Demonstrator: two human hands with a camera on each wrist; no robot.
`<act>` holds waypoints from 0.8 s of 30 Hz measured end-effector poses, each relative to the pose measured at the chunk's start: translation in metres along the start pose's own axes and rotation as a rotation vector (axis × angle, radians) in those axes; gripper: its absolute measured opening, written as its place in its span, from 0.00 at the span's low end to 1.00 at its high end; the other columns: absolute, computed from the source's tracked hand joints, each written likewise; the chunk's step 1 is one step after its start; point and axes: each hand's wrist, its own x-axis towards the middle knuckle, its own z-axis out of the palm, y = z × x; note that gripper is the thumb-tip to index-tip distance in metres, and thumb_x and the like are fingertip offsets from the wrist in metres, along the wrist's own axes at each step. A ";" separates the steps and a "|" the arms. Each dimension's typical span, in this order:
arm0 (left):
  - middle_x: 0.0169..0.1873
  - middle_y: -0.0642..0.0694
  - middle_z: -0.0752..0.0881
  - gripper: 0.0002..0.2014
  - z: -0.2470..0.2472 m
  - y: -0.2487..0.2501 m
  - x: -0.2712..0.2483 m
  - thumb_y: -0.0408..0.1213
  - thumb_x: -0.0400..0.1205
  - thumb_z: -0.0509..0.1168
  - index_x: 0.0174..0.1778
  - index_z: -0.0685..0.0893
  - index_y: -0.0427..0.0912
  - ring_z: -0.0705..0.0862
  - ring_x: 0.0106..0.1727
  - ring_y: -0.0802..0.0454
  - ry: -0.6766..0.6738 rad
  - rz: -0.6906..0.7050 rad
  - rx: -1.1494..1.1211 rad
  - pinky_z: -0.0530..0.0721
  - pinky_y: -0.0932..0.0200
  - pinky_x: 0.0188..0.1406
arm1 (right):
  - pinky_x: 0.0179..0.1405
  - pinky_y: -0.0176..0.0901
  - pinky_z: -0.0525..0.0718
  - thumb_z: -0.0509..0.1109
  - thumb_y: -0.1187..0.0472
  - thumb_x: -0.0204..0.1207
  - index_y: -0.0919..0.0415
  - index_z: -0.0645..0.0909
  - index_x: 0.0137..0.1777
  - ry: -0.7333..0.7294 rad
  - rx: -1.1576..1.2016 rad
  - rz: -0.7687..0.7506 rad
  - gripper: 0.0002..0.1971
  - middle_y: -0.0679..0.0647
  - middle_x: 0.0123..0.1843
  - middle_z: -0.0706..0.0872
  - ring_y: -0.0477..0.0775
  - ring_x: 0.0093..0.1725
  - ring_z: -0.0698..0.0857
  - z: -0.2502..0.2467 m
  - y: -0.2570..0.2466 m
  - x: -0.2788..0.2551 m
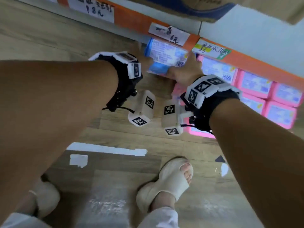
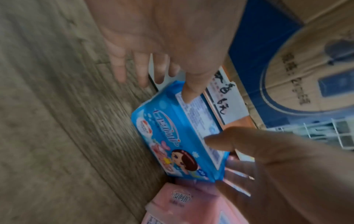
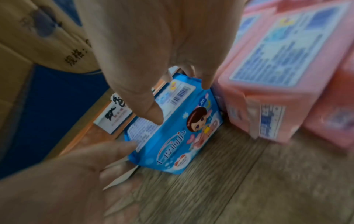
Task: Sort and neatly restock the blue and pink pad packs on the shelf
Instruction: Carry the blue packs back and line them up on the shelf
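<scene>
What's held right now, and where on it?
Blue pad pack, by its short ends: left hand grips one, right hand the other, thumbs on label face.

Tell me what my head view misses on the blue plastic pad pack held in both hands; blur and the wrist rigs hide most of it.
Observer: The blue plastic pad pack has a cartoon girl printed on its front. Your view shows only the barcode side.
Operator: Report the left hand's grip.
Observer: The left hand lays its thumb on the white label face, near one end of the pack.
Operator: Now the right hand.
Observer: The right hand has its fingers tucked between the pack's other end and the neighbouring pink plastic pad pack.
</scene>
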 end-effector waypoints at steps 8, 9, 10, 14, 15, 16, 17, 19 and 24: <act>0.73 0.36 0.71 0.40 -0.023 -0.024 -0.020 0.41 0.72 0.75 0.77 0.64 0.35 0.72 0.72 0.41 -0.050 -0.096 -0.181 0.72 0.49 0.71 | 0.63 0.56 0.78 0.73 0.63 0.70 0.66 0.73 0.64 -0.146 0.298 -0.191 0.24 0.62 0.63 0.81 0.61 0.64 0.80 0.032 -0.009 -0.033; 0.72 0.35 0.72 0.43 -0.029 -0.036 -0.026 0.44 0.67 0.77 0.75 0.66 0.35 0.73 0.72 0.39 -0.061 -0.090 -0.124 0.72 0.46 0.71 | 0.62 0.58 0.79 0.73 0.67 0.69 0.68 0.73 0.63 -0.164 0.380 -0.202 0.22 0.64 0.61 0.81 0.62 0.61 0.81 0.036 -0.010 -0.040; 0.73 0.34 0.70 0.46 -0.034 -0.047 -0.031 0.45 0.64 0.78 0.76 0.65 0.36 0.72 0.72 0.37 -0.061 -0.079 -0.044 0.72 0.43 0.70 | 0.61 0.56 0.79 0.72 0.69 0.68 0.69 0.72 0.64 -0.170 0.379 -0.214 0.23 0.66 0.62 0.79 0.61 0.60 0.80 0.042 -0.008 -0.044; 0.78 0.35 0.51 0.62 -0.041 -0.078 -0.047 0.36 0.63 0.82 0.81 0.41 0.54 0.65 0.73 0.29 -0.077 0.033 0.493 0.74 0.35 0.64 | 0.59 0.49 0.75 0.75 0.61 0.64 0.56 0.56 0.77 -0.142 -0.273 -0.363 0.43 0.61 0.66 0.64 0.62 0.64 0.68 0.066 -0.005 -0.050; 0.78 0.37 0.49 0.64 -0.040 -0.080 -0.047 0.40 0.62 0.82 0.80 0.38 0.57 0.65 0.73 0.29 -0.083 0.103 0.682 0.75 0.34 0.63 | 0.60 0.53 0.74 0.75 0.59 0.63 0.54 0.53 0.79 -0.099 -0.461 -0.431 0.46 0.61 0.67 0.62 0.63 0.66 0.66 0.068 -0.006 -0.047; 0.78 0.38 0.48 0.65 -0.037 -0.082 -0.042 0.42 0.61 0.82 0.80 0.36 0.59 0.64 0.73 0.30 -0.075 0.163 0.828 0.76 0.35 0.61 | 0.59 0.55 0.75 0.76 0.59 0.63 0.54 0.53 0.79 -0.055 -0.577 -0.489 0.47 0.61 0.69 0.62 0.64 0.67 0.65 0.069 -0.007 -0.044; 0.78 0.39 0.49 0.65 -0.034 -0.083 -0.037 0.43 0.61 0.81 0.79 0.36 0.61 0.64 0.73 0.31 -0.059 0.183 0.906 0.75 0.35 0.59 | 0.59 0.57 0.75 0.75 0.60 0.64 0.54 0.54 0.78 -0.014 -0.631 -0.527 0.45 0.61 0.70 0.62 0.64 0.68 0.65 0.072 -0.009 -0.041; 0.76 0.39 0.53 0.57 -0.026 -0.084 -0.031 0.39 0.66 0.79 0.79 0.42 0.60 0.67 0.69 0.31 -0.039 0.169 0.907 0.78 0.37 0.55 | 0.57 0.57 0.76 0.73 0.63 0.65 0.56 0.58 0.76 0.041 -0.647 -0.554 0.40 0.60 0.71 0.63 0.63 0.68 0.66 0.079 -0.011 -0.038; 0.72 0.37 0.59 0.44 -0.020 -0.090 -0.039 0.33 0.71 0.74 0.77 0.54 0.54 0.70 0.64 0.30 -0.079 0.139 0.813 0.79 0.41 0.49 | 0.56 0.55 0.77 0.72 0.67 0.67 0.61 0.58 0.74 -0.138 -0.561 -0.464 0.36 0.57 0.71 0.65 0.60 0.69 0.67 0.089 -0.012 -0.049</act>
